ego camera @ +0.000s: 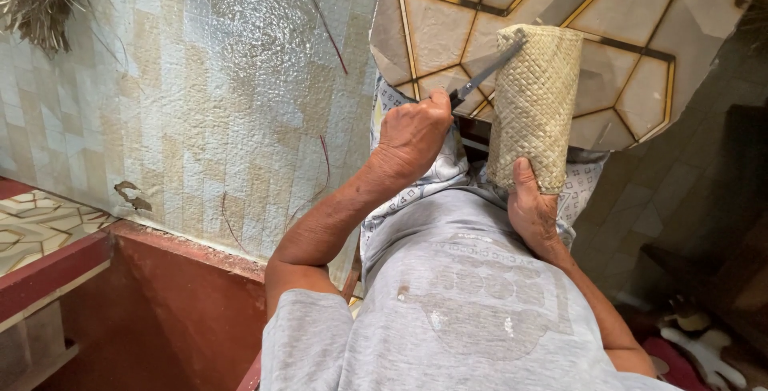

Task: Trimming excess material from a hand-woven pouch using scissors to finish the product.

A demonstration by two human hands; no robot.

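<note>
Woven pouch point(534, 103) of pale straw stands upright near the middle of the view, held over the person's lap and a patterned cloth point(436, 175). The right hand point(534, 211) holds it from below at its six o'clock edge, thumb pressed up the front, so that grip is closed on the pouch. At the pouch's ten o'clock corner a dark metal blade point(486, 75) touches the rim. Whether it is a knife or a pair of scissors I cannot tell, since the handle is hidden inside the left hand point(412, 139). That grip is closed tight on the blade's handle, at about eight o'clock from the pouch.

Beyond the pouch, at twelve o'clock, lies a tiled floor point(640, 31) with yellow lines in a star pattern. At nine o'clock a large woven mat point(200, 103) spreads wide, with thin red strands point(320, 15) on it. A red step point(160, 311) sits at seven o'clock, and the person's grey shirt point(464, 311) fills six o'clock.

The risk I judge here is a slip. The blade's tip sits on a curved, springy rim, so too much push could make it skid off and cut the weave, or travel down towards the thumb on the pouch.
</note>
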